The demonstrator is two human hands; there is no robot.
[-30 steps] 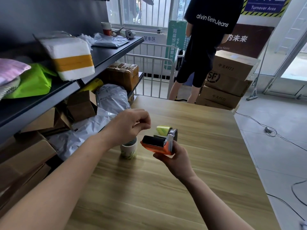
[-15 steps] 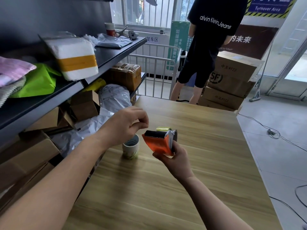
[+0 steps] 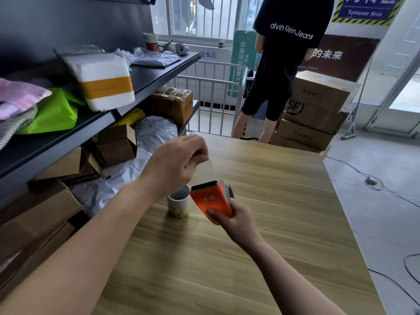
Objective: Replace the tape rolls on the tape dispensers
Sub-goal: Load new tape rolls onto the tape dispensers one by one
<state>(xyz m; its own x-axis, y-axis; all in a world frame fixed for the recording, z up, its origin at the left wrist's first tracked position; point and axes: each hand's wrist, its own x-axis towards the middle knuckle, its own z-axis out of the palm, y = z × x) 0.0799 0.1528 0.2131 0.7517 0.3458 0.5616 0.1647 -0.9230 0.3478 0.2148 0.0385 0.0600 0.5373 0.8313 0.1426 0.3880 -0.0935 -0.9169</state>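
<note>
My right hand [image 3: 234, 221] grips an orange tape dispenser [image 3: 212, 201] from below, its black toothed blade edge pointing up. A strip of clear tape [image 3: 208, 170] runs from that blade up to my left hand [image 3: 175, 164], which pinches the strip's free end between thumb and fingers, above and left of the dispenser. A tape roll [image 3: 178, 204] with a white and green side stands on end on the wooden table [image 3: 284, 201], just left of the dispenser and partly behind it.
Dark metal shelves [image 3: 145, 80] with parcels, bags and cartons line the table's left side. A person in black [image 3: 284, 71] stands beyond the table's far edge beside stacked cartons [image 3: 316, 110]. Cables [image 3: 375, 185] lie on the floor at right.
My right hand has tilted the dispenser upright, blade end up. My left hand has risen away from it, drawing out a strip of clear tape. The yellow-green item behind is now hidden.
</note>
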